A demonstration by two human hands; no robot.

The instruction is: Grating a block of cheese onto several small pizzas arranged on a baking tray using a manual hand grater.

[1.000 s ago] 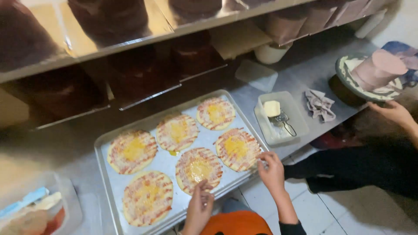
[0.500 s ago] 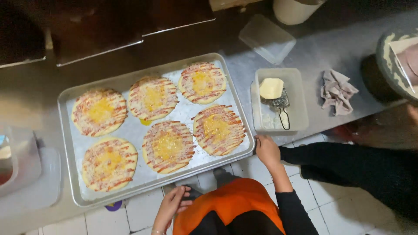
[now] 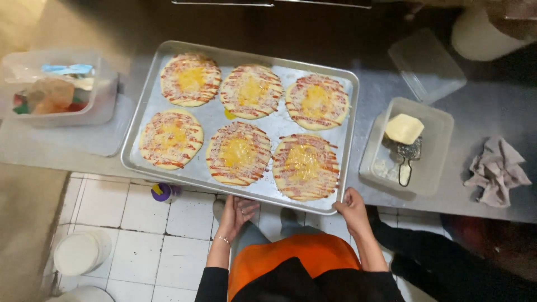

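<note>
My right hand (image 3: 352, 208) grips the baking tray's (image 3: 146, 112) near rim; my left hand (image 3: 238, 212), fingers open, sits under that edge, keeping the six topped flatbreads (image 3: 238, 154) level.

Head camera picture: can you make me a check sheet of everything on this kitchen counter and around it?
Surface: grey metal counter, tray overhanging its near edge.
Job's things: metal baking tray with six round topped flatbreads.
Clutter: clear tub holding a pale block and a small grater; flat lid; crumpled cloth; plastic box of packets.
Grippers: left hand under the tray's near edge; right hand gripping the near corner.
Cables: nothing seen.
Surroundings: white tiled floor, white bucket.
</note>
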